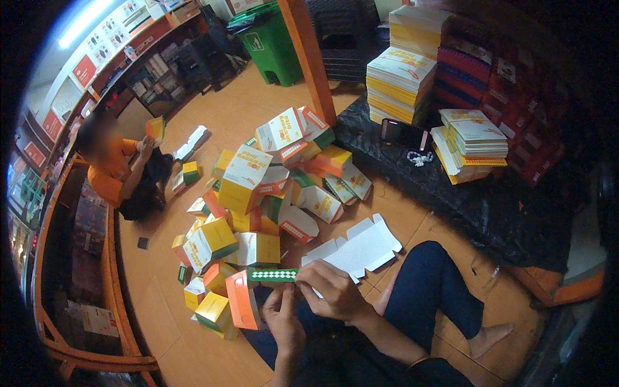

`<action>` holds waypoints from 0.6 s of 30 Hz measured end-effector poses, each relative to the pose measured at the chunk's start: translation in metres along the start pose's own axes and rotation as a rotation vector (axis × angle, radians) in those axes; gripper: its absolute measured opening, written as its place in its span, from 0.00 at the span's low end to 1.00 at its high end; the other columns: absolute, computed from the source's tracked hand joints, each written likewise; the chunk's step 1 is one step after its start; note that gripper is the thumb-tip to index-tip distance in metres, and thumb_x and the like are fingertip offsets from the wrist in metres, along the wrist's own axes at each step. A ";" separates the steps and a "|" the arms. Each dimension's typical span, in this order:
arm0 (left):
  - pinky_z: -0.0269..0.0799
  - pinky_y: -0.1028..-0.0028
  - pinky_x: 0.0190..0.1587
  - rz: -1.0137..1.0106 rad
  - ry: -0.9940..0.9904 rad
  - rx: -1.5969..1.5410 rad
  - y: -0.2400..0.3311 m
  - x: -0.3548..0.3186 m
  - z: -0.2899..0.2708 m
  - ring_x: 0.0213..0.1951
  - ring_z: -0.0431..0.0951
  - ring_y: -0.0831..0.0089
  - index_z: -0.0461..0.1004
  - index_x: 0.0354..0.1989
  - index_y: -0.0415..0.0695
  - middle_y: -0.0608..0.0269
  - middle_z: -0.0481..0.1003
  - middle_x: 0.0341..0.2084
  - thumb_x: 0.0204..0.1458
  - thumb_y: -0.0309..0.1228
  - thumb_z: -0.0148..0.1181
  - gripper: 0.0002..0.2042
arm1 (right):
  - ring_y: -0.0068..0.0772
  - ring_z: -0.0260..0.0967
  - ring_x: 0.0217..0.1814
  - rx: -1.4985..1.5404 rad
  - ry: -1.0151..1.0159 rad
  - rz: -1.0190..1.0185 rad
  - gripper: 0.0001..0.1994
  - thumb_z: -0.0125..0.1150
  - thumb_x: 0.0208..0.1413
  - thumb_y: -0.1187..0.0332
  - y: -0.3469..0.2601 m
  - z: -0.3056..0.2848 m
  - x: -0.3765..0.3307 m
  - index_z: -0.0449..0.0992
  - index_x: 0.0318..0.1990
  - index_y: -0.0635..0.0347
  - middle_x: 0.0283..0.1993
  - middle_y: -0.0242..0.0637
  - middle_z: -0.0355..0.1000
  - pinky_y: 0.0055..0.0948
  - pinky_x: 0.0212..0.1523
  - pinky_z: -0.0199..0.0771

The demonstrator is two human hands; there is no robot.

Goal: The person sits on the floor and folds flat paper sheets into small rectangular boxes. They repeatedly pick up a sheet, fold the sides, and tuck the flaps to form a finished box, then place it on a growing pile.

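Over my lap I hold a partly folded cardboard box (242, 302) with an orange panel and a green flap patterned in white. My left hand (285, 319) is closed on its lower edge, thumb and fingers pinching the card. At the right end of the green flap, my right hand (332, 289) pinches with bent fingers. Much of the box's body is hidden behind my hands. Just beyond my right hand, a flat unfolded carton blank (356, 248) lies on the floor, its white inner side up.
A heap of folded boxes (242, 177) rises ahead. Carton stacks (400, 71), a shorter stack (474, 138) and a phone (404, 134) rest on black plastic sheeting (503, 219) at right. An orange post (308, 61) and green bin (267, 48) stand behind. Another person (113, 158) sits far left, holding a box.
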State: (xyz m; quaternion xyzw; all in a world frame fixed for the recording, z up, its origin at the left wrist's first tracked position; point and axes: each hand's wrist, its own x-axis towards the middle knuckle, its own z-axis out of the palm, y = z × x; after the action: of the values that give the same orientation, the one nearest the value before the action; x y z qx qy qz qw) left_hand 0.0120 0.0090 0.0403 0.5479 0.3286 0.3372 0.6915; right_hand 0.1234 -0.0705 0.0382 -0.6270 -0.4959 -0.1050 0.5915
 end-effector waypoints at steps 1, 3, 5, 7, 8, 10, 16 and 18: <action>0.70 0.77 0.40 0.016 -0.047 -0.026 0.000 0.001 0.000 0.37 0.76 0.78 0.78 0.38 0.35 0.63 0.78 0.36 0.62 0.23 0.55 0.05 | 0.48 0.73 0.38 0.005 -0.007 -0.005 0.14 0.63 0.46 0.82 0.001 0.000 -0.001 0.73 0.42 0.65 0.38 0.43 0.69 0.40 0.40 0.78; 0.72 0.75 0.45 -0.024 -0.041 -0.015 -0.001 0.002 -0.001 0.39 0.77 0.77 0.79 0.41 0.34 0.61 0.80 0.36 0.61 0.26 0.58 0.07 | 0.48 0.73 0.38 0.006 -0.037 -0.002 0.12 0.63 0.46 0.81 0.003 -0.001 -0.001 0.74 0.40 0.64 0.37 0.42 0.69 0.39 0.39 0.78; 0.73 0.74 0.48 -0.044 -0.030 -0.042 -0.002 0.003 -0.003 0.40 0.78 0.75 0.78 0.44 0.33 0.59 0.80 0.38 0.61 0.26 0.59 0.09 | 0.47 0.73 0.39 -0.019 -0.069 -0.045 0.12 0.64 0.45 0.79 0.004 -0.002 0.000 0.74 0.39 0.64 0.38 0.42 0.69 0.40 0.41 0.77; 0.74 0.73 0.50 -0.044 -0.018 -0.125 -0.004 0.004 -0.004 0.41 0.78 0.73 0.77 0.47 0.32 0.57 0.79 0.41 0.61 0.25 0.58 0.10 | 0.47 0.72 0.41 -0.022 -0.096 -0.069 0.12 0.65 0.44 0.78 0.005 -0.004 0.001 0.75 0.39 0.63 0.41 0.42 0.70 0.42 0.44 0.77; 0.74 0.72 0.50 -0.055 0.006 -0.151 -0.004 0.005 -0.005 0.42 0.78 0.72 0.75 0.50 0.32 0.56 0.79 0.43 0.60 0.24 0.58 0.12 | 0.48 0.72 0.42 -0.012 -0.106 -0.074 0.13 0.65 0.43 0.77 0.005 -0.004 0.001 0.75 0.40 0.63 0.43 0.42 0.70 0.43 0.45 0.76; 0.74 0.71 0.52 -0.043 -0.035 -0.267 -0.002 0.007 -0.007 0.46 0.79 0.70 0.72 0.54 0.32 0.54 0.77 0.47 0.60 0.22 0.56 0.15 | 0.48 0.72 0.45 0.006 -0.090 -0.095 0.15 0.66 0.43 0.76 0.004 -0.004 0.001 0.75 0.42 0.61 0.48 0.43 0.70 0.45 0.49 0.75; 0.74 0.70 0.52 -0.080 -0.099 -0.387 0.006 0.014 -0.010 0.47 0.78 0.68 0.71 0.52 0.35 0.54 0.76 0.47 0.61 0.27 0.58 0.13 | 0.51 0.70 0.55 0.075 -0.014 -0.094 0.23 0.67 0.43 0.77 0.007 0.001 0.001 0.75 0.51 0.56 0.61 0.44 0.66 0.48 0.56 0.73; 0.73 0.66 0.55 -0.150 -0.099 -0.500 0.009 0.013 -0.015 0.51 0.77 0.65 0.70 0.54 0.36 0.53 0.76 0.49 0.63 0.30 0.57 0.15 | 0.50 0.70 0.58 0.141 -0.010 -0.011 0.22 0.66 0.45 0.79 0.013 0.003 0.004 0.75 0.50 0.56 0.65 0.45 0.64 0.47 0.57 0.73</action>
State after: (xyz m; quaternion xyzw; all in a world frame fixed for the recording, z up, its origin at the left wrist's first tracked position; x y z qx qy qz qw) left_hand 0.0058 0.0298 0.0454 0.3499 0.2405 0.3285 0.8437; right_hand 0.1332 -0.0640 0.0319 -0.5817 -0.5085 -0.0701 0.6310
